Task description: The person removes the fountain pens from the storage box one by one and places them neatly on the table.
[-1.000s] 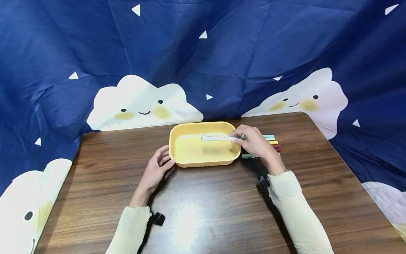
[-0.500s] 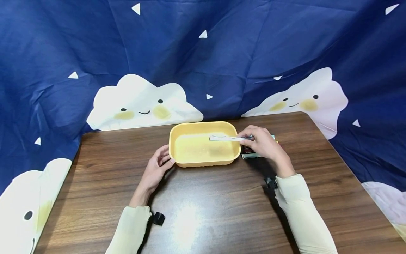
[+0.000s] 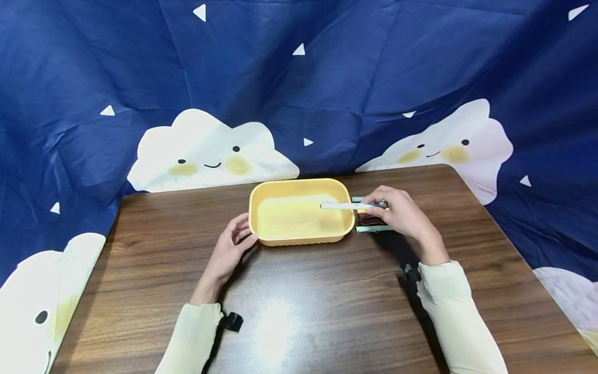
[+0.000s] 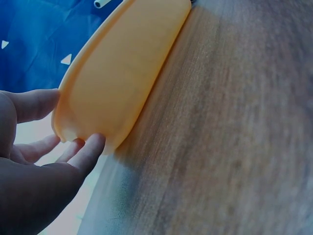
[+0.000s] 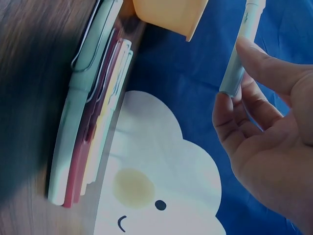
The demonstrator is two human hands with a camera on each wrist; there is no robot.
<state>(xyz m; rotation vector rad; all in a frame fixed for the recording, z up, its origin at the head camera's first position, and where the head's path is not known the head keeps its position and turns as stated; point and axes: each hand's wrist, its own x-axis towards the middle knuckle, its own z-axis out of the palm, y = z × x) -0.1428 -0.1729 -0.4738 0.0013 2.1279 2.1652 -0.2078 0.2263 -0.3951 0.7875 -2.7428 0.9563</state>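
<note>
A yellow plastic tray (image 3: pixel 301 241) stands on the table near its back edge. My left hand (image 3: pixel 229 254) rests against the tray's left end, thumb by the front corner and fingers along the side. Between thumb and fingertips, my right hand (image 3: pixel 397 210) pinches a pale blue-white pen (image 3: pixel 338 205) by one end. Its other end reaches left over the tray's right rim. Below that hand, beside the tray, lie several pens: a pale green pen (image 5: pixel 80 107) with a wire clip, dark red pens (image 5: pixel 80 166), a yellow one and a light one behind, partly hidden in the head view.
The brown wooden table (image 3: pixel 327 301) carries everything, with a bright glare patch in front of the tray. A blue curtain (image 3: pixel 327 78) with cloud prints hangs behind its back edge. Both wrists wear a black device (image 3: pixel 232 322).
My right hand has shifted to the right with the pen, drawing much of it away from over the tray. The tray and my left hand stay in place.
</note>
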